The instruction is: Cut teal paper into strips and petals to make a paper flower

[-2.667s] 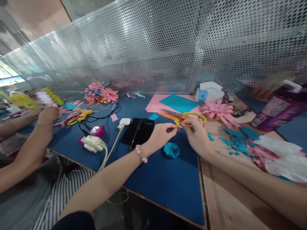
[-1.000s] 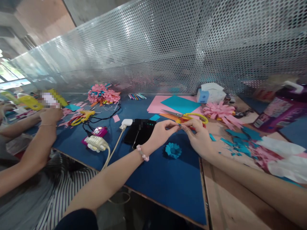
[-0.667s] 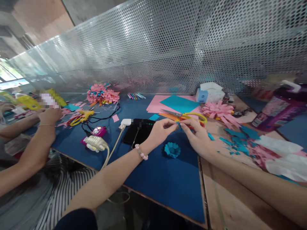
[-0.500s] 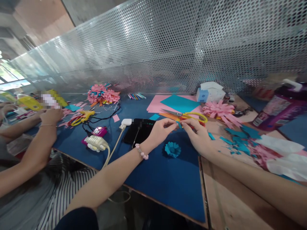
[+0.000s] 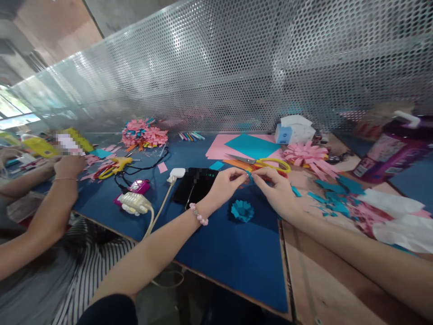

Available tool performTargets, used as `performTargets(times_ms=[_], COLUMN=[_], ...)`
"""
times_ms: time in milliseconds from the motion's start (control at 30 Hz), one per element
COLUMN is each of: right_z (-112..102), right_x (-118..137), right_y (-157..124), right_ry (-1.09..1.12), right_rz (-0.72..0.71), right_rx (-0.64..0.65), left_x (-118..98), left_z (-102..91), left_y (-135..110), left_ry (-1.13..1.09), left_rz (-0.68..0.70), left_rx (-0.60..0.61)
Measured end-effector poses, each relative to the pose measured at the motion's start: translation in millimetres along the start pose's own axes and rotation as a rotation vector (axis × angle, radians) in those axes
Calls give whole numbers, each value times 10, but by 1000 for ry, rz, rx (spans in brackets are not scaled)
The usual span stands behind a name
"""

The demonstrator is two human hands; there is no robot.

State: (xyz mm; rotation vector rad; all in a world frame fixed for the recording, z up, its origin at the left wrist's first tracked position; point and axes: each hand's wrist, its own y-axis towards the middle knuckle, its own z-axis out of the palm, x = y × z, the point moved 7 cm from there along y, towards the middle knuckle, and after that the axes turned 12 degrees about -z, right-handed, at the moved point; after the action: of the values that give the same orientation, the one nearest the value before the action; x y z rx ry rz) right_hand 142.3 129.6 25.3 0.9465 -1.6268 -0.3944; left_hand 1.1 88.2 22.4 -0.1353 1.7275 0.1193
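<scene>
Left hand (image 5: 227, 184) and right hand (image 5: 276, 193) met fingertip to fingertip, both pinched shut on one tiny teal paper scrap (image 5: 249, 176), equally close. It hung just nearer than the scissors (image 5: 274, 160) and beyond the teal paper flower (image 5: 242, 210). Couldn't tell its long axis.

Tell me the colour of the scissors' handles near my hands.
The scissors handles are yellow; head view.

Bright daylight is admitted from left of the perforated screen (image 5: 237, 67), on which glare is scattered. Far right of it, edges are stretched and blurred.
</scene>
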Motion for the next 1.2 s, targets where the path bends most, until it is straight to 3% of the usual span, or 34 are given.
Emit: performTargets(times_ms=[533,1200], right_z=[3,46], right_x=[51,-22], right_y=[7,-5], right_ry=[-108,-25], right_rz=[-123,-41], right_rx=[-9,7], left_x=[80,74], left_z=[21,-18], left_y=[33,58], left_ry=[-165,-116], left_rz=[-39,-19], left_rx=[55,59])
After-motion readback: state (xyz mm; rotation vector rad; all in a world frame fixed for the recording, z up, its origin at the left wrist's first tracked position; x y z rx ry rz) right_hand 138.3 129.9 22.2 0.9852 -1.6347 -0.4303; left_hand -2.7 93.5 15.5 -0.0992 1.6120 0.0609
